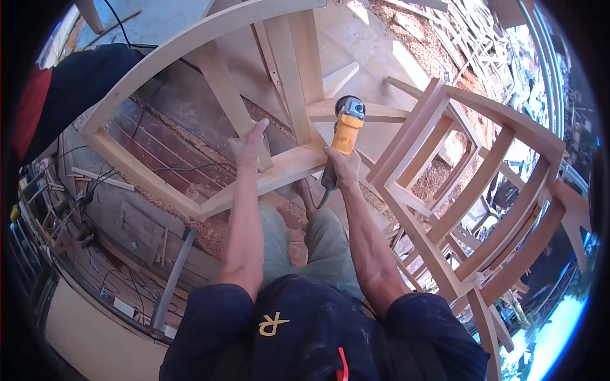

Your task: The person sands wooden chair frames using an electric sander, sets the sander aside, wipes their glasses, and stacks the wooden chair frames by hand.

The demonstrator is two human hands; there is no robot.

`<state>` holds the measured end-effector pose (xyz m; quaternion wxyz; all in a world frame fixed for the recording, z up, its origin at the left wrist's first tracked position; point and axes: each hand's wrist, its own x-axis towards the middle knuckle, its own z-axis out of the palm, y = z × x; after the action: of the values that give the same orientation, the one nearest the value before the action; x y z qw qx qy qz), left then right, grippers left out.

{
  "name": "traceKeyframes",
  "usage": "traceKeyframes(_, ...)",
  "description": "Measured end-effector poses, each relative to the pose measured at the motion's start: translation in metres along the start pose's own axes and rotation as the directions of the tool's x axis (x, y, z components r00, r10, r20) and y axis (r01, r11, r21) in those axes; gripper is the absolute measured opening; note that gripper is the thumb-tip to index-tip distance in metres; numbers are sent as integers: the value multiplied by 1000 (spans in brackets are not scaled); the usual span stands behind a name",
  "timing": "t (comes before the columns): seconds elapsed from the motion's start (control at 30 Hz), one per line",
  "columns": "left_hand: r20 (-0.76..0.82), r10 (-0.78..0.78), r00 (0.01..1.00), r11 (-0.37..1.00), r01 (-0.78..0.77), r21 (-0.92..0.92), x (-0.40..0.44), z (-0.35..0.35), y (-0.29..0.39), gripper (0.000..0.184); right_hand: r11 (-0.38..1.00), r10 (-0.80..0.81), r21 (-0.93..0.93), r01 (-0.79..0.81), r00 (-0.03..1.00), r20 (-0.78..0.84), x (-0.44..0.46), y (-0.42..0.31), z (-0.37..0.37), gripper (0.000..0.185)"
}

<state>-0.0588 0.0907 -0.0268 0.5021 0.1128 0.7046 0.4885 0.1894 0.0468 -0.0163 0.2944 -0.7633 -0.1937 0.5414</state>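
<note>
My right hand [344,166] is wrapped round the rear of a yellow angle grinder [347,132]. Its grey metal head with a dark round disc points away from me, close to a wooden rail of the frame. A dark cord end hangs below my wrist. My left hand [249,147] grips a slanting slat of a pale wooden chair frame [223,89], near where the slat meets the lower rail. Part of the fingers is hidden behind the wood. The frame has a long curved top rail and lies tilted before my legs.
Another unfinished wooden chair frame [445,251] with curved back slats stands at my right. Wood offcuts [467,47] and shavings are heaped at the upper right. A person's dark and red clothing [70,89] shows at the left. Black cables [197,166] cross the floor.
</note>
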Motion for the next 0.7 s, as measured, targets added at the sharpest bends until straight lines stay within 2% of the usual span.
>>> traceKeyframes(0.07,13,-14,1000,1000,14,5,-4,-1,1,21,1000,-4,23,4,1000,-9,-1,0,0,36)
traceKeyframes(0.17,221,-89,971,995,97,-29,6,-20,1,20,999,37,35,-36,999,-11,6,-2,-1,36)
traceKeyframes(0.27,312,-55,948,977,116,-179,14,-15,65,23,999,52,-2,-52,999,-17,1,-1,-4,37)
traceKeyframes(0.37,333,20,943,980,47,-191,49,3,96,30,999,36,-9,-36,999,2,-6,-6,-2,36)
traceKeyframes(0.47,351,32,936,997,-3,-82,53,10,110,30,999,14,-40,-14,1000,9,-1,-9,3,31)
traceKeyframes(0.57,352,43,935,986,17,-165,50,11,109,27,996,24,-83,-21,999,28,3,-14,0,34)
traceKeyframes(0.7,336,19,942,990,29,-136,46,11,108,25,987,92,-136,-85,995,45,-5,-22,-5,38)
